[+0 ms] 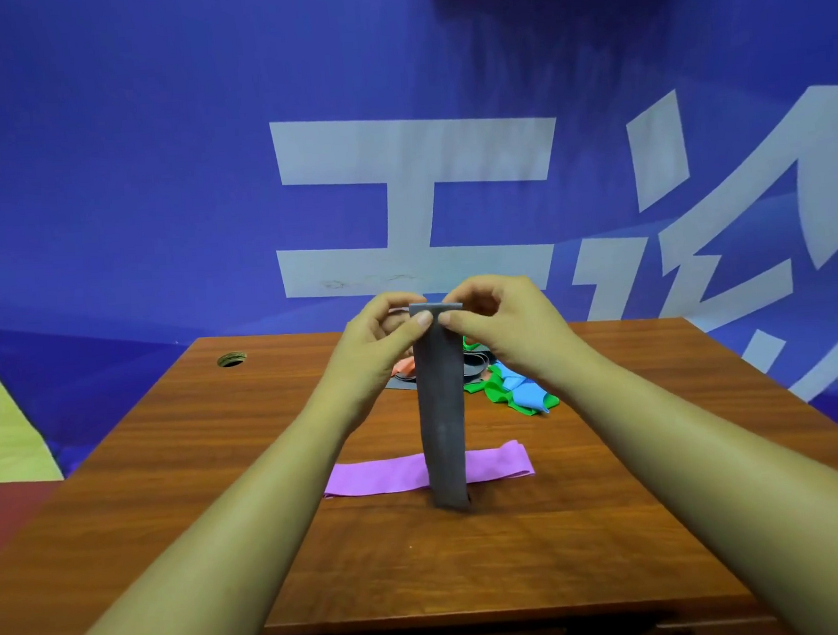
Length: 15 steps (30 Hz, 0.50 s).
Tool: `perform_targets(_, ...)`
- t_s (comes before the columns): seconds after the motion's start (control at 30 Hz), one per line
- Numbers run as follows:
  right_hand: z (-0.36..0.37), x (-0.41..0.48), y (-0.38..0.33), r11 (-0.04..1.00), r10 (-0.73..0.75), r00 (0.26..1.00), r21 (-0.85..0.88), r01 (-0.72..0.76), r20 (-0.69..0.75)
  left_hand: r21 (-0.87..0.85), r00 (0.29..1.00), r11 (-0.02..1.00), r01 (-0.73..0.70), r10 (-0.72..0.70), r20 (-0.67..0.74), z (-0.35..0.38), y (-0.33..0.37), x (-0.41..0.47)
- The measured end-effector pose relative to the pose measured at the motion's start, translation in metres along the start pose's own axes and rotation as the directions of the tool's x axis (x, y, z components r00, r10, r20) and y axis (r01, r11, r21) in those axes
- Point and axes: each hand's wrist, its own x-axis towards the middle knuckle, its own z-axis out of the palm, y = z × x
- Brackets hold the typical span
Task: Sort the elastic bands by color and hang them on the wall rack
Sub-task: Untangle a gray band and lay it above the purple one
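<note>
Topside, left hand, right hand pinch grey band

Pinch grips: left hand, right hand.

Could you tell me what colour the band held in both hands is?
The band is dark grey, clearest in head view.

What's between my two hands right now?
In the head view, the top of the grey band, pinched by the left hand and right hand.
</note>
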Motion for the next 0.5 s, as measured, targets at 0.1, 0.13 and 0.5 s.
perform_targets(0.1, -0.003, 0.004, -0.004, 0.999, 0.019, 0.999, 0.029, -0.018, -0.032, 0.101, 0.996, 0.995, -0.005, -0.004, 0.085, 0.0, -0.011, -0.007)
perform_targets(0.13, -0.004, 0.005, -0.005, 0.999, 0.004, 1.0, -0.038, -0.005, -0.017, 0.128, 0.995, 0.992, -0.019, 0.007, 0.095, 0.0, -0.013, -0.009)
perform_targets(0.5, -0.028, 0.038, -0.012, 0.975, -0.046, 0.999, -0.217, 0.045, 0.002, 0.131, 0.928, 0.958, 0.257, -0.282, 0.243, 0.011, -0.04, -0.013)
